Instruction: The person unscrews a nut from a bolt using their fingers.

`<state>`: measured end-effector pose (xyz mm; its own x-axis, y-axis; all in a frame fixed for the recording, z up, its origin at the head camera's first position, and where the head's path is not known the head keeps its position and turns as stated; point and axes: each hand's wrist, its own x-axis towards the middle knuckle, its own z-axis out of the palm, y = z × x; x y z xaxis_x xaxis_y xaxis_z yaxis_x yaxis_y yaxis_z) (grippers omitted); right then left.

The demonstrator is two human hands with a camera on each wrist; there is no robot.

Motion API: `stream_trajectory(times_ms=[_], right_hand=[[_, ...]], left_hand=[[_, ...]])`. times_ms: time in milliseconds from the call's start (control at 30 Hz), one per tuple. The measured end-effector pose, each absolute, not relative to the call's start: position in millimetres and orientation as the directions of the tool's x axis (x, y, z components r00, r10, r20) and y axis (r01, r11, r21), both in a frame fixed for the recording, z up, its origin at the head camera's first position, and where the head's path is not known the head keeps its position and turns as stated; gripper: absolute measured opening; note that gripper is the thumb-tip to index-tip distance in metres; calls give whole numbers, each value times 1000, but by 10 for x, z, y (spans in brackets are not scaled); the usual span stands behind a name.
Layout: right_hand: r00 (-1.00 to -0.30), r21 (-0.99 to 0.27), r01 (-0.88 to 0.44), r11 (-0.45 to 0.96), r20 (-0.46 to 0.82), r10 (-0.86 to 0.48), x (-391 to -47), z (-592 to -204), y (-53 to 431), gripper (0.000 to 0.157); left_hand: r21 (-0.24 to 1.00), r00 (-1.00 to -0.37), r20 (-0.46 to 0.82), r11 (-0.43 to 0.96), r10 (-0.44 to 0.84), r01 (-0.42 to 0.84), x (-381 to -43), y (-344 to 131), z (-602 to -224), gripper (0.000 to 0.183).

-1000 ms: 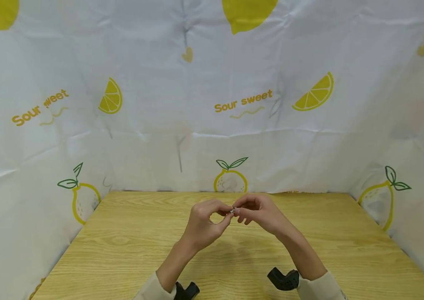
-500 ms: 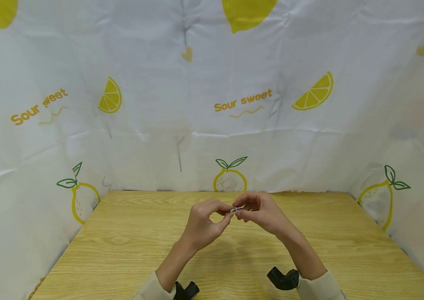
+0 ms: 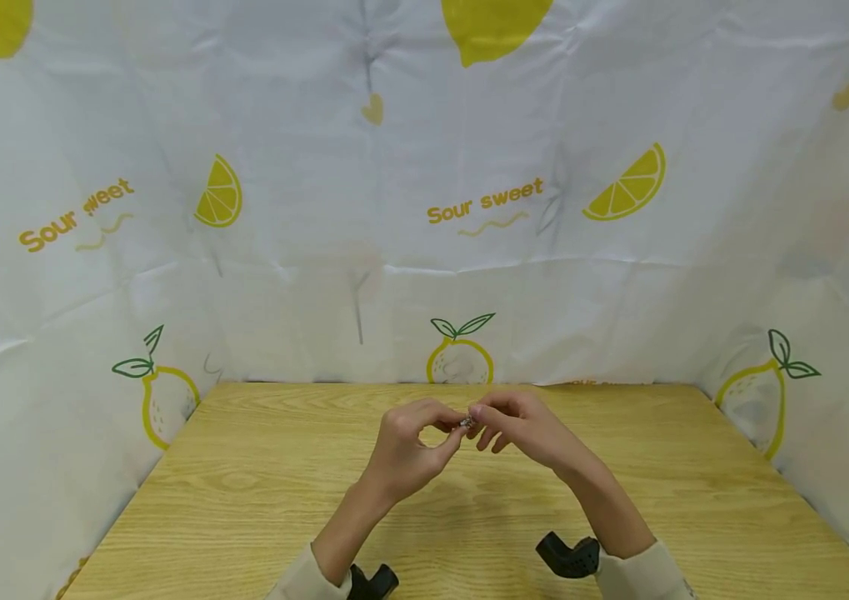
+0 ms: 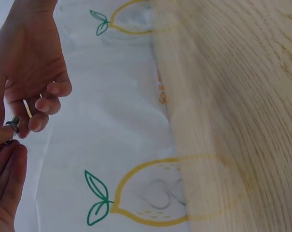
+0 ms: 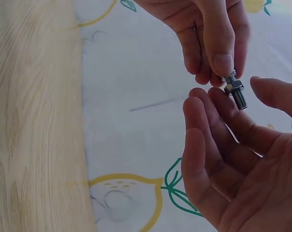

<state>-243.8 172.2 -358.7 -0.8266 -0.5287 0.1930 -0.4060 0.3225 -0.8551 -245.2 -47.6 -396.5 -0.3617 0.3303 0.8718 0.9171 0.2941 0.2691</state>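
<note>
A small silver bolt (image 5: pixel 240 99) with a hex nut (image 5: pixel 234 87) around its shaft shows best in the right wrist view. My left hand (image 3: pixel 409 446) pinches one end of it between thumb and fingertips, which hide that end. The threaded end points towards my right hand (image 3: pixel 529 429). In the right wrist view, the right thumb (image 5: pixel 276 99) stands apart from the bolt, and the index finger lies close behind or beside the shaft; whether it touches is unclear. The other right fingers are loosely bent. Both hands are above the table.
A wood-grain table (image 3: pixel 267 492) lies under the hands. White cloth (image 3: pixel 304 208) printed with lemons hangs behind it and at both sides. Black curved devices (image 3: pixel 568 556) sit at both wrists, by the pale sleeves (image 3: pixel 637 575).
The right thumb and index finger were around the bolt's free end; now the thumb has shifted up and the fingers have spread. My left hand keeps its pinch and has hardly moved.
</note>
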Motion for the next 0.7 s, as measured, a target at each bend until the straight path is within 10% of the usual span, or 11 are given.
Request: stream_trajectory(times_ms=[700], right_hand=[[-818,-862,-400,311,182,-546,-2439,-3590,1725,28]], left_hand=[[289,-386,857,302,341,908,-2439,-474,-3964,15]])
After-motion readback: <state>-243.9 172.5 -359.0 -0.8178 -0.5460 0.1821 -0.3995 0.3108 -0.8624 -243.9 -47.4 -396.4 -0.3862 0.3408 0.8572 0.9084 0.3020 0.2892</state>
